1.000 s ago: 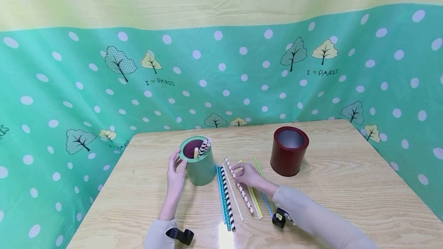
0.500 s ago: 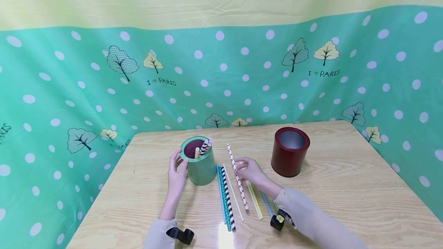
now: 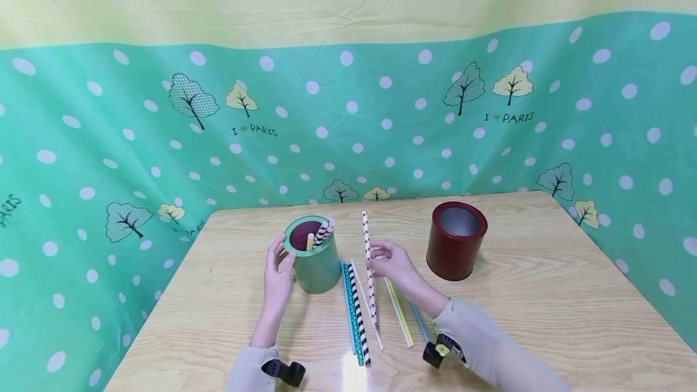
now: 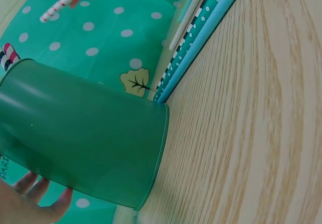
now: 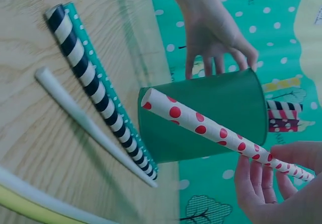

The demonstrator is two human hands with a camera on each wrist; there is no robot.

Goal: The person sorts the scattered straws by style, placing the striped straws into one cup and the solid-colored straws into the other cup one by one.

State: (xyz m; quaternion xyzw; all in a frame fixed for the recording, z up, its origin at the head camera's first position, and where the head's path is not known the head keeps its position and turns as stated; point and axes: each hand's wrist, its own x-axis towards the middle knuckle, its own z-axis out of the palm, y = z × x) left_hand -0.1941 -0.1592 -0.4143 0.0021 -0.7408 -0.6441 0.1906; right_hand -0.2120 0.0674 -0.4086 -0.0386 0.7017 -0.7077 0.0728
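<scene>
My left hand (image 3: 278,277) holds the green can (image 3: 316,271) at its left side, thumb and fingers near the rim. The upright can has several paper straws standing in it, among them a yellow one (image 3: 310,241) and a black-and-white striped one (image 3: 320,233). To its right, my right hand (image 3: 393,266) pinches a white paper straw with red dots (image 5: 201,126) between thumb and fingers. That straw is raised off the table and nearly upright, lower end toward me. In the left wrist view, left fingertips (image 4: 60,204) touch the can's wall.
Loose straws lie on the table right of the green can: a teal dotted one (image 5: 95,63), a black-and-white striped one (image 3: 359,319), a thin white one (image 3: 378,339), a yellow one (image 3: 403,313) and blue ones. A dark red can (image 3: 454,253) stands at back right.
My right hand has lifted the red-dotted straw off the table and tilted it more upright, shifting slightly away from me. The left hand and green can have stayed in place.
</scene>
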